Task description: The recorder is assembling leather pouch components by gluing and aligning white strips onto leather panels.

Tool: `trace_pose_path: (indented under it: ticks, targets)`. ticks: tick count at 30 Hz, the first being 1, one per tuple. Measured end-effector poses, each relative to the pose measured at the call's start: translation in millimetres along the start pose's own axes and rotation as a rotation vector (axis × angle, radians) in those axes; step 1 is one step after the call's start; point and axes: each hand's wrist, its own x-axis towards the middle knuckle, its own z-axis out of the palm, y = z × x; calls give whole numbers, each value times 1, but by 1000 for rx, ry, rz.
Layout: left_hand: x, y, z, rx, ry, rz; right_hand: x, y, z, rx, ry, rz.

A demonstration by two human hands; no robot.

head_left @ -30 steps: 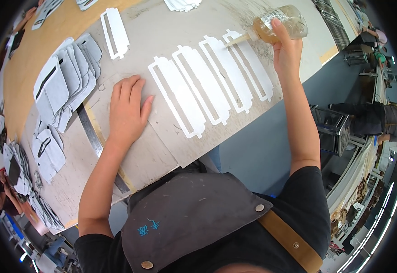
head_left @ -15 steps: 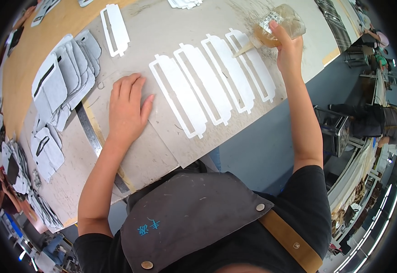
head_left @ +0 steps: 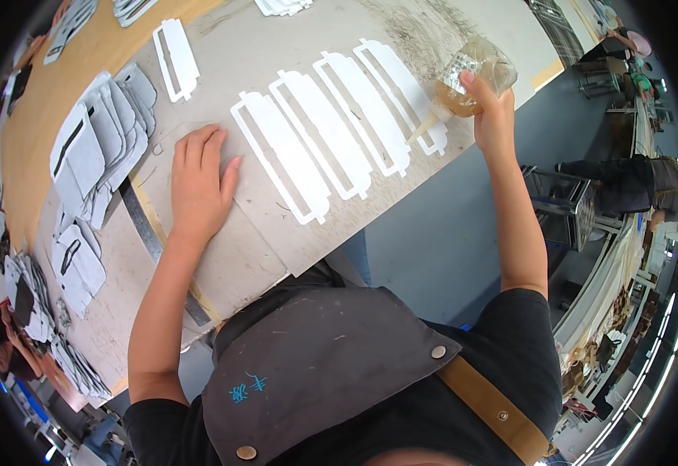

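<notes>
Gripping the amber-filled bottle (head_left: 488,59) at one o'clock, your right hand (head_left: 494,115) had drawn its nozzle (head_left: 427,124) toward the five-o'clock ends of two white slotted cutouts (head_left: 403,76), leaving most of their length behind, while your left hand (head_left: 201,189) rested open on the tabletop (head_left: 239,260) at ten.

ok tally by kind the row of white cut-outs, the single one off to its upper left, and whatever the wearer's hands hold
White cut-outs in the row: 4
Single white cut-out: 1
Bottle in the right hand: 1
Total: 6
</notes>
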Motion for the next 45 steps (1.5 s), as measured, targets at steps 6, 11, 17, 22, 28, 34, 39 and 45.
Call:
trace_pose_path:
  ticks: [6,11,17,22,28,34,39,45]
  targets:
    - [-1,-1,1,23,-4,9,-5,0,-18,33,-49,112]
    - [0,1,-2,39,-18,2,27,7,-18,403,-11,94]
    - [0,3,-4,17,-47,-10,77,16,10,273,13,-108]
    - [-2,2,-5,9,-60,-21,87,20,43,253,51,-117]
    - [-1,3,-6,0,-57,-13,98,29,44,155,10,-76]
    - [0,4,-6,-7,-60,-14,100,39,18,-8,14,-36]
    - [0,2,-5,-9,-48,-3,75,14,14,32,-49,-15]
    - [0,0,-4,-7,-37,9,48,9,-2,53,12,-10]
